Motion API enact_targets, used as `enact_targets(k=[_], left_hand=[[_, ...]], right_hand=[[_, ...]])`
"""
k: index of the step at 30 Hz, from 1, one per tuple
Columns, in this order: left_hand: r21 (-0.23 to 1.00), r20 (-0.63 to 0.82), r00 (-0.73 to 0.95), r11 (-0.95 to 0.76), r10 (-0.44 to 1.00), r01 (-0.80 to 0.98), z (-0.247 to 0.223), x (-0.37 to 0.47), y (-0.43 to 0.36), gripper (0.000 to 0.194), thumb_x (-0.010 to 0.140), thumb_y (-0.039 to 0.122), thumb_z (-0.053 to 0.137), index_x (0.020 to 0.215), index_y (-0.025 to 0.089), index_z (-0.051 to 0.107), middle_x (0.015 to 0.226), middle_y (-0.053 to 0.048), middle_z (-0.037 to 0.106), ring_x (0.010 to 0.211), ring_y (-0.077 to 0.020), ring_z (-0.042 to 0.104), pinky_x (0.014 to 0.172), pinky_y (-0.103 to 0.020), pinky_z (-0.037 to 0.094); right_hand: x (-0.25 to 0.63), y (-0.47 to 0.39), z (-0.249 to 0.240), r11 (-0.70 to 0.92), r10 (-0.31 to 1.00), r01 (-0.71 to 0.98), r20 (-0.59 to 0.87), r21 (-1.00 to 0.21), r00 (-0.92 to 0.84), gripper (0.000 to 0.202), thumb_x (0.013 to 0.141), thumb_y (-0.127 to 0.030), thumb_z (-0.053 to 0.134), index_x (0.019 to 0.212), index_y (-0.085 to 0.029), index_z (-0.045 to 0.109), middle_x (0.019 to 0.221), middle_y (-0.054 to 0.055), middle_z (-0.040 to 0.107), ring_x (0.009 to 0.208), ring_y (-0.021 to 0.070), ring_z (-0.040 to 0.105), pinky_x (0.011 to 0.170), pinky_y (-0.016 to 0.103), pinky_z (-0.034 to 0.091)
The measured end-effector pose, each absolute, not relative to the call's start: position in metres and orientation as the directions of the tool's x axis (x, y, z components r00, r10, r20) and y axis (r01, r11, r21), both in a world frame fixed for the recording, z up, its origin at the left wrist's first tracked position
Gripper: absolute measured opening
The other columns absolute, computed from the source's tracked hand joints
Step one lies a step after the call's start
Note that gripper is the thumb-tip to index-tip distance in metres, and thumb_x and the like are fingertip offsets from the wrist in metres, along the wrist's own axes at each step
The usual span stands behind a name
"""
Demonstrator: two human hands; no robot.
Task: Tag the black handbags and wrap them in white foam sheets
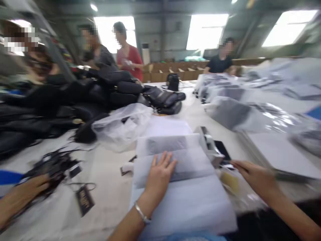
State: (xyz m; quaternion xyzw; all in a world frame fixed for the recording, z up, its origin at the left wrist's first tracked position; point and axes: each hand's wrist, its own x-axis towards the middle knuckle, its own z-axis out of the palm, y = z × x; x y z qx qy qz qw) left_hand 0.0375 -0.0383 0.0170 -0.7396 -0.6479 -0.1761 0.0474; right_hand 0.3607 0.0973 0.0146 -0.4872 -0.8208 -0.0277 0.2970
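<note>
My left hand [160, 175], with a silver bangle at its wrist, lies flat with fingers spread on a stack of thin white wrapping sheets [185, 204]. A grey shape shows through the folded upper part of the sheets. To the right, my right hand [255, 177] has its fingertips pinched beside a tape dispenser [210, 147]; what they grip, if anything, is too blurred to make out. Below those fingertips sits a clear plastic bag [235, 184] with something yellowish in it. A dark flat item [222, 150] rests behind the dispenser.
At the left, a co-worker's hand [37, 187] touches black straps [57, 164] near a black hang tag [84, 199]. Black bags [100, 90] are heaped behind. Wrapped bundles [225, 87] and stacked white sheets [283, 154] lie at right. Several people stand across the table.
</note>
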Motion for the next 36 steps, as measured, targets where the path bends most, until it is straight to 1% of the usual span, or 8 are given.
enact_targets(k=[4,8,14,18,23,27,31,36], left_hand=[[0.124,0.316,0.163,-0.211,0.935,0.97,0.017,0.026,-0.028,0.043,0.099,0.019,0.046,0.142,0.022,0.052,0.15,-0.008,0.048,0.14,-0.0328,0.044,0.108,-0.059,0.04],[0.148,0.315,0.19,-0.246,0.93,0.958,0.026,0.015,-0.032,0.059,0.091,0.001,0.038,0.144,0.023,0.049,0.15,-0.006,0.049,0.137,-0.0272,0.048,0.109,-0.051,0.044],[0.246,0.259,0.113,-0.179,0.959,0.953,0.045,-0.009,-0.027,0.066,0.085,-0.006,0.038,0.143,0.023,0.051,0.149,-0.004,0.051,0.132,-0.019,0.054,0.106,-0.033,0.049],[0.32,0.252,0.076,-0.157,0.965,0.934,0.053,-0.027,-0.016,0.058,0.089,0.006,0.057,0.144,0.021,0.048,0.151,-0.009,0.049,0.134,-0.0228,0.052,0.108,-0.037,0.048],[0.44,0.27,0.067,-0.186,0.96,0.879,0.056,-0.046,-0.004,0.076,0.081,0.013,0.074,0.148,0.021,0.041,0.15,-0.013,0.049,0.136,-0.0252,0.049,0.112,-0.042,0.043],[0.498,0.28,0.063,-0.201,0.958,0.843,0.055,-0.052,-0.001,0.084,0.076,0.014,0.079,0.149,0.024,0.04,0.147,-0.012,0.052,0.134,-0.026,0.05,0.111,-0.043,0.045],[0.507,0.295,0.068,-0.216,0.953,0.835,0.05,-0.053,-0.002,0.085,0.077,0.014,0.078,0.15,0.025,0.037,0.147,-0.01,0.052,0.134,-0.0257,0.051,0.112,-0.044,0.044],[0.519,0.282,0.056,-0.202,0.958,0.831,0.045,-0.052,-0.002,0.082,0.079,0.013,0.076,0.15,0.026,0.037,0.147,-0.01,0.052,0.133,-0.0262,0.051,0.11,-0.044,0.045]], right_hand=[[0.403,0.088,0.056,0.66,0.678,0.749,0.386,0.054,-0.626,0.025,0.094,-0.014,0.054,0.106,-0.025,0.073,0.1,0.005,0.075,0.086,0.0195,0.07,0.07,0.027,0.052],[0.375,0.087,0.086,0.834,0.429,0.52,0.376,0.184,-0.821,0.027,0.096,-0.011,0.051,0.112,-0.021,0.069,0.101,0.004,0.075,0.089,0.0167,0.068,0.077,0.026,0.051],[0.3,0.087,0.109,0.969,0.2,0.237,0.335,0.073,-0.921,0.015,0.097,-0.026,0.056,0.1,-0.021,0.07,0.086,0.003,0.072,0.077,0.0152,0.063,0.07,0.027,0.046],[0.233,0.097,0.113,0.993,0.104,0.087,0.281,-0.075,-0.954,0.025,0.097,-0.036,0.056,0.084,-0.02,0.069,0.073,0.002,0.067,0.068,0.0132,0.061,0.062,0.025,0.039],[0.162,0.12,0.107,0.985,0.025,-0.001,0.151,-0.173,-0.988,0.028,0.093,-0.041,0.06,0.075,-0.021,0.069,0.069,-0.001,0.066,0.065,0.0119,0.059,0.058,0.024,0.035],[0.122,0.135,0.108,0.992,0.041,0.05,-0.082,-0.12,-0.996,0.023,0.088,-0.044,0.065,0.079,-0.025,0.073,0.071,-0.003,0.071,0.063,0.0127,0.059,0.054,0.024,0.03],[0.097,0.132,0.117,0.994,0.102,0.085,-0.27,0.073,-0.957,0.027,0.085,-0.049,0.065,0.082,-0.025,0.077,0.074,0.002,0.074,0.065,0.0175,0.063,0.053,0.025,0.029],[0.084,0.127,0.122,0.981,0.122,0.063,-0.332,0.181,-0.935,0.035,0.082,-0.055,0.066,0.084,-0.022,0.078,0.077,0.007,0.075,0.068,0.0221,0.067,0.056,0.027,0.034]])
